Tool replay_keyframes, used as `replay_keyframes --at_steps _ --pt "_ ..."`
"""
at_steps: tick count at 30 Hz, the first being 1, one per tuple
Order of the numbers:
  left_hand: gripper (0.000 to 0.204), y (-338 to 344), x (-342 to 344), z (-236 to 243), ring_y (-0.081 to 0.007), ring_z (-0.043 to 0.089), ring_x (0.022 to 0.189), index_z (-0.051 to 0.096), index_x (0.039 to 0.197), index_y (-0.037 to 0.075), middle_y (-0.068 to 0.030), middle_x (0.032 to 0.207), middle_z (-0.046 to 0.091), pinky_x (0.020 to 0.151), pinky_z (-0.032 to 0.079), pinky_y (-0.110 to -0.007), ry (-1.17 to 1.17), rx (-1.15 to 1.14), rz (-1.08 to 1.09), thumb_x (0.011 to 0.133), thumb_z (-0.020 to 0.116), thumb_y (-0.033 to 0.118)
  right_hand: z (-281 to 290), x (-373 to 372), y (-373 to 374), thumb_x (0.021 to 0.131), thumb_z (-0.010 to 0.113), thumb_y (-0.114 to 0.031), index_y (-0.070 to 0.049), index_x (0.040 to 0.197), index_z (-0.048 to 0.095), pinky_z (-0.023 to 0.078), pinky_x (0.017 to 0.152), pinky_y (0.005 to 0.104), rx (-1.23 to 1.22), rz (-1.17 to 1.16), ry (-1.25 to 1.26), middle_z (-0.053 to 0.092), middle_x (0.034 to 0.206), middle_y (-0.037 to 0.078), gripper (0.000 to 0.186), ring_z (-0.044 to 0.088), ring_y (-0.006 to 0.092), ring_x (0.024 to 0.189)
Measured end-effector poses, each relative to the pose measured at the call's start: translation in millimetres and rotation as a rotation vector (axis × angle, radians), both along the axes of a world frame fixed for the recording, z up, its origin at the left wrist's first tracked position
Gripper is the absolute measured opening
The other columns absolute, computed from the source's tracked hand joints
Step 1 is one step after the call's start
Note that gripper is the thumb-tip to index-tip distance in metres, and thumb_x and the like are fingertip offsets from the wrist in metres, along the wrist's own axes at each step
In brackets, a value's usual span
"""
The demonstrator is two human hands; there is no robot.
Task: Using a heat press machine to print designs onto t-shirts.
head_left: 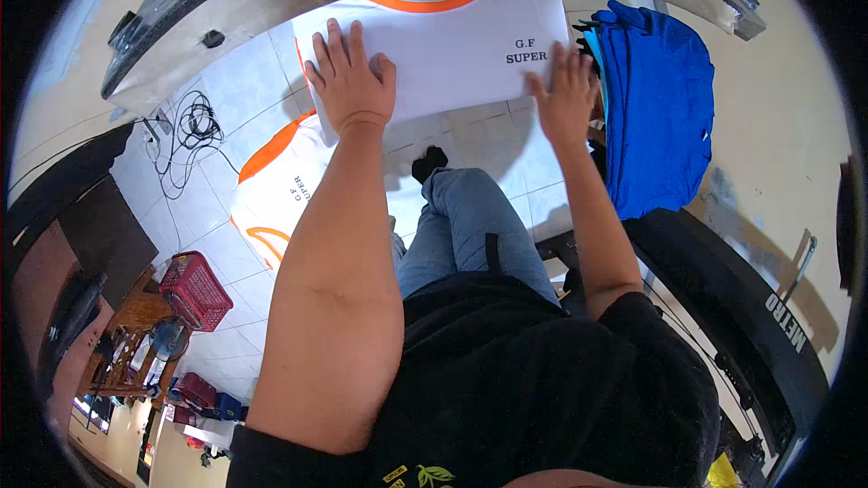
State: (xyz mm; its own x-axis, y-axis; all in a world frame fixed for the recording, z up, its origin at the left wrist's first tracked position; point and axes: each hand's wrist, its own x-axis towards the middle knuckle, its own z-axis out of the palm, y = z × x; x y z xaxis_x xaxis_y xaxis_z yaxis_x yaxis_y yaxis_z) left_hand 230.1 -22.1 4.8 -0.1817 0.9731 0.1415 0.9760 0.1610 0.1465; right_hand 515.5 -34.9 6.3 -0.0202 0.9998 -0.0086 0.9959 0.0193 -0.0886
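A white T-shirt (443, 54) with an orange collar and small dark lettering lies spread flat in front of me, over what looks like a board. On its left part my left hand (351, 81) rests palm down, fingers spread, near the orange edging. My right hand (564, 95) is at the shirt's right edge, its fingers stretched out and a little blurred. Whether it presses on the cloth I cannot tell. Below and left of my left hand hangs or lies another white shirt (289, 172) with orange sleeve and collar, partly behind my forearm.
A thick pale beam (289, 14) with a dark edge arches across the far side. Blue cloth (655, 108) hangs in a stack at right, above a black machine arm (723, 298). Coiled black cable (194, 122) and a red basket (197, 291) are on the tiled floor's left.
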Motion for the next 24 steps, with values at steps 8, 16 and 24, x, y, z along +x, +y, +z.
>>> replay_keyframes --at_steps 8,16,24 --pt "0.058 -1.9 -0.6 2.0 -0.0291 0.017 0.138 0.032 0.139 0.019 -0.0092 0.148 0.022 0.110 0.012 -0.052 -0.040 -0.045 -0.001 0.085 0.046 0.035 5.4 -57.6 -8.6 0.086 0.048 -0.054 -0.012 0.144 0.023 0.009 0.109 0.0579 -0.003 0.195 0.092 0.019 0.151 0.011 0.076 0.015 0.0318 0.139" --pt "0.058 -1.5 -1.4 3.2 -0.0295 0.017 0.138 0.033 0.138 0.018 -0.0093 0.148 0.023 0.110 0.012 -0.052 -0.042 -0.048 -0.001 0.084 0.045 0.035 -5.8 -32.9 12.8 0.088 0.043 -0.056 -0.011 0.142 0.028 0.012 0.106 0.0616 0.087 0.067 0.047 0.024 0.149 0.013 0.073 0.019 0.0313 0.138" --pt "0.059 -1.7 0.2 3.1 -0.0291 0.016 0.138 0.032 0.139 0.018 -0.0089 0.149 0.022 0.111 0.010 -0.051 -0.052 -0.064 0.002 0.085 0.046 0.036 -10.8 -25.5 58.2 0.088 0.044 -0.055 -0.012 0.141 0.030 0.012 0.107 0.0598 0.168 0.131 0.003 0.024 0.148 0.014 0.070 0.020 0.0328 0.138"
